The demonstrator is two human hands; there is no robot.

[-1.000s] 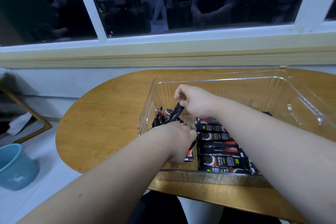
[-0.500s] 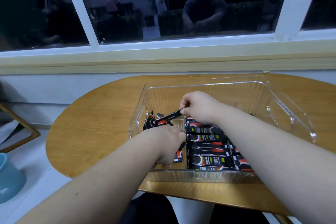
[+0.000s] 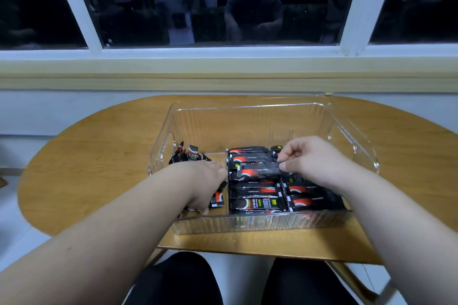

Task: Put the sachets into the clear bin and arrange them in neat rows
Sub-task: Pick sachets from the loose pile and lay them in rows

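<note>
Clear bin (image 3: 247,120): stands on the wooden surface (image 3: 99,156) below a dark window (image 3: 223,7), with both of the person's hands inside it.
Rows (image 3: 257,193): black-and-red sachets lie flat, side by side, in two columns filling the bin's near right part.
Left hand (image 3: 208,181): reaches down into the bin's left part, fingers bent among a few sachets by the near wall; whether it grips one cannot be told.
Right hand (image 3: 314,161): thumb and fingers pinch one end of a single sachet.
Loose pile (image 3: 188,156): a few sachets lean in the far left corner.
Held sachet (image 3: 257,171): level, crosswise, just above the left column.
</note>
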